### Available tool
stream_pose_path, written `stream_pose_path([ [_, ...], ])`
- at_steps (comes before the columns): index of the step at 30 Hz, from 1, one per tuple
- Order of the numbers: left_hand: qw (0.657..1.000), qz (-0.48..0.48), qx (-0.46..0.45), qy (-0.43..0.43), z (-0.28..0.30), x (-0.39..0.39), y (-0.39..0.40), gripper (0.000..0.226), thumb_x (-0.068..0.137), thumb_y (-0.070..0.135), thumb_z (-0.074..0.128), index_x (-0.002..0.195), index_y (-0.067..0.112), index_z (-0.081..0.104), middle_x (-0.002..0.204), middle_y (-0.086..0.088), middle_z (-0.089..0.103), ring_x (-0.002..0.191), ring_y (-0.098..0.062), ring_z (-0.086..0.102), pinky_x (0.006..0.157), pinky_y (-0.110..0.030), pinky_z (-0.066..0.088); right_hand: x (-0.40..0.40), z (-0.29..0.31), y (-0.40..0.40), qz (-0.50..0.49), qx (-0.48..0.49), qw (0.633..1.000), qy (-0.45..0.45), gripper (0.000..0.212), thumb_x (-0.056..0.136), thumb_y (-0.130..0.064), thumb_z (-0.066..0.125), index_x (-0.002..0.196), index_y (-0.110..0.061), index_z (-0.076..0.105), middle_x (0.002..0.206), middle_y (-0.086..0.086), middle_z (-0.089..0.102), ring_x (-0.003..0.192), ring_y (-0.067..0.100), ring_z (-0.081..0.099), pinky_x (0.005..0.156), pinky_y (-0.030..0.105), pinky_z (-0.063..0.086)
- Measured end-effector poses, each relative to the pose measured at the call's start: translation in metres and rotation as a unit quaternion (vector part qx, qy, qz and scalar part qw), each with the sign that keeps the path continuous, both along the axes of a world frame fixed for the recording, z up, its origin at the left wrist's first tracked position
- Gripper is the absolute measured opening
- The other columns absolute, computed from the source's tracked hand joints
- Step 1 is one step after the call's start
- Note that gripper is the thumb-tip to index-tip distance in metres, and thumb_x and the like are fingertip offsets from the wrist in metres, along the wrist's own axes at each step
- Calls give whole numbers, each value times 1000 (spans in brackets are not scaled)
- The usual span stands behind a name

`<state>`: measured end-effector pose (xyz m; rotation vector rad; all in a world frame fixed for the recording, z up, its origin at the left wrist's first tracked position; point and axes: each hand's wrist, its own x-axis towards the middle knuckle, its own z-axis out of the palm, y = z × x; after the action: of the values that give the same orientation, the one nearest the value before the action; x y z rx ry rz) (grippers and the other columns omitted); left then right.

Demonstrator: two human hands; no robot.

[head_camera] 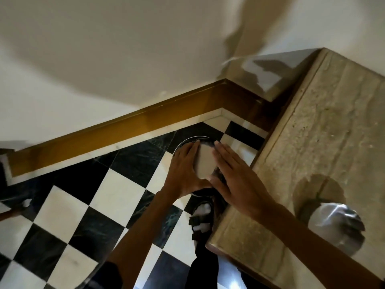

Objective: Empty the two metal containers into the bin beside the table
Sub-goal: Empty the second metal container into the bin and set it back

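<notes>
Over the chequered floor [68, 207], head view: my left hand [184, 174] and right hand [235, 182] press flat, fingers extended, against an upturned metal container [205, 163] above the bin [183, 143]. Second container [335, 225] rests on the table [333, 132], right.

Dim, warm indoor lighting; the whole frame is soft, with smeared edges that indicate motion blur. Broad diffuse shadows fall across the pale wall [116, 49], darkest at upper right above the corner. The stone surface [337, 126] carries 1 rounded shadow beside a metal container [335, 226], whose bright streaked highlights are blurred and hide its detail. The white tiles of the checkered floor [68, 207] reflect light mildly; the dark tiles lose detail. Wide-angle distortion tilts and bends the brown skirting [116, 130] and the surface edges. Both hands, left [185, 172] and right [235, 180], appear soft-edged, evenly lit, without hard shadows.
</notes>
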<state>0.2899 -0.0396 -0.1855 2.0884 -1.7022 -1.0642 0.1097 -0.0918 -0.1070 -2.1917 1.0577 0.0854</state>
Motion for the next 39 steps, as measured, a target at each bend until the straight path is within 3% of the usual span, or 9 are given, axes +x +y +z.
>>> stream_pose_path([
  [3,998,-19,-45,25,-1,0,3,121,64,76,70,157,19,18,160,-8,31,145,-22,25,120,-49,28,1,-9,0,78,-81,993,43,88,95,-68,23,156,-7,9,167,14,6,155,26,1,125,38,12],
  [7,993,-29,-101,45,7,-4,10,114,69,92,46,154,21,18,159,-11,34,146,-22,27,122,-41,21,-1,-16,0,215,-94,967,100,97,92,-74,24,156,-3,6,166,20,6,154,33,2,123,51,22],
  [10,992,-57,-115,13,12,-1,8,116,67,81,64,155,16,27,159,-8,36,146,-23,32,121,-44,27,-3,-6,1,195,-129,970,65,97,91,-73,29,155,-1,14,165,20,11,154,33,7,126,48,15],
  [14,992,-82,-100,-9,13,-1,1,123,60,79,69,156,19,20,159,-7,33,144,-27,34,117,-51,33,-8,-13,6,257,-129,955,69,98,90,-75,34,154,-3,17,163,21,19,153,34,14,121,52,27],
  [17,993,-54,-105,11,17,-3,-2,118,62,78,66,154,24,16,157,-5,32,143,-28,34,118,-51,30,-10,-12,8,231,-133,962,61,99,90,-74,38,155,-3,17,163,19,18,153,32,14,124,46,20],
  [27,988,-77,-129,-25,16,-5,6,122,59,78,73,153,14,29,156,-11,39,142,-30,39,116,-52,34,-10,-11,12,237,-151,958,64,97,91,-73,37,155,-3,15,163,21,20,152,33,15,119,51,31],
  [31,989,-51,-140,-5,16,-1,9,118,62,78,69,152,13,29,155,-12,40,142,-26,35,120,-41,26,-10,-8,16,215,-159,962,54,95,92,-71,35,155,-4,12,164,18,12,153,32,13,124,49,23],
  [33,989,-64,-132,-12,15,-1,9,121,59,79,69,151,15,25,154,-14,40,141,-28,37,119,-45,29,-11,-8,16,252,-146,954,72,97,92,-73,32,156,-4,9,165,18,9,154,31,6,121,51,26],
  [39,986,-33,-162,-4,19,-4,7,113,64,79,64,150,16,25,153,-7,34,139,-26,37,118,-43,30,-6,0,16,197,-173,964,53,92,94,-70,28,155,-2,15,164,20,13,154,32,9,124,49,21],
])
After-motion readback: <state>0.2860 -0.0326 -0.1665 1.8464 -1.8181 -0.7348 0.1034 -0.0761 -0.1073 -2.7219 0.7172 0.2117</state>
